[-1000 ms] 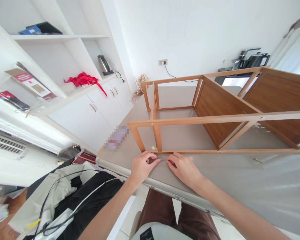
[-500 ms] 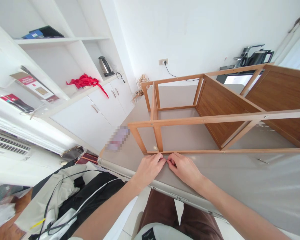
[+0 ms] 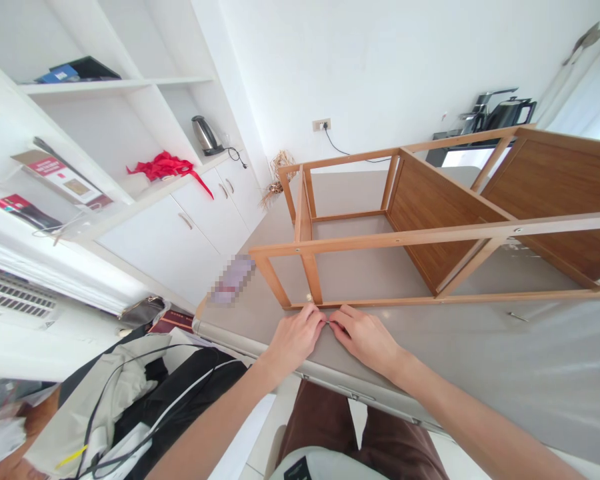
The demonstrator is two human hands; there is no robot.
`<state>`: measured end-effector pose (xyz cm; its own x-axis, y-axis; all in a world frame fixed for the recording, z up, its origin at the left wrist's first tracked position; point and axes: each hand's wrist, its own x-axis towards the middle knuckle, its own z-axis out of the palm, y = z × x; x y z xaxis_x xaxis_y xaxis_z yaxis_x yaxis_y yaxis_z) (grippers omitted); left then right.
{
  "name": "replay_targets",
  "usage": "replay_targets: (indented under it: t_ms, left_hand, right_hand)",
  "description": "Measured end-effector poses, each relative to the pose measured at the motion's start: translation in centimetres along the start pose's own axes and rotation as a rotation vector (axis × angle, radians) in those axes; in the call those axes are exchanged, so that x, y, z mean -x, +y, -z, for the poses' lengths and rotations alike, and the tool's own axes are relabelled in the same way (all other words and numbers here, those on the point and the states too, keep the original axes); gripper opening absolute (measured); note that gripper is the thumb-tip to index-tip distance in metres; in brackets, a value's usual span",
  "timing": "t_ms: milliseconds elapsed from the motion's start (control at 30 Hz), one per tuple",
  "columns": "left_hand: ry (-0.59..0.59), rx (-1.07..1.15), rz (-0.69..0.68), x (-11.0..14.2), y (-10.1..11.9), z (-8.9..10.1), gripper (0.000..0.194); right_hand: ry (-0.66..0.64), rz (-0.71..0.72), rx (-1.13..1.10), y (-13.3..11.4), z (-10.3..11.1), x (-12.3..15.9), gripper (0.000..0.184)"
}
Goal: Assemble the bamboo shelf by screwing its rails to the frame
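Observation:
A wooden shelf frame (image 3: pixel 400 240) lies on its side on the grey table. Close to its near lower rail, both hands meet with fingertips almost touching. My left hand (image 3: pixel 295 337) is closed in a pinch, the fingers curled at the rail. My right hand (image 3: pixel 367 333) is closed too, thumb and forefinger pinching. Between them a short bit of a thin metal rod (image 3: pixel 328 323) shows; the fingers cover most of it, so its exact kind is unclear. Off to the right, a small metal pin or screw (image 3: pixel 518 317) lies on the table.
The grey table (image 3: pixel 460 373) has its near edge in front of my legs. A blurred-out packet (image 3: pixel 233 280) lies left of the frame. Clothes and cables (image 3: pixel 130 393) are piled at lower left. White cabinets (image 3: pixel 180 220) stand left, and an electric kettle (image 3: pixel 507 113) is behind the frame.
My left hand has moved right, toward my right hand, and its fingers have turned over the rod. Less of the rod shows between the hands. The frame stays in place.

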<state>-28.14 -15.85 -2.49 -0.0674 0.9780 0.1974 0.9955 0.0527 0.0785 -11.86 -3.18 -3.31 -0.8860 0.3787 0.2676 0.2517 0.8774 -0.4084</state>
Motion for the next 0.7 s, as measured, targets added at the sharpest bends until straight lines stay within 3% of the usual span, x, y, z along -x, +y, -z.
replay_targets:
  t_ms: [300,700]
  left_hand:
    - [-0.005,0.216,0.138,0.8,-1.6,1.8,0.022]
    - [0.117,0.305,-0.016,1.9,-0.9,2.3,0.024]
  right_hand:
    - [0.009,-0.025,-0.074,0.0,0.0,-0.1,0.018]
    - [0.226,0.215,-0.103,-1.1,-0.1,0.2,0.020]
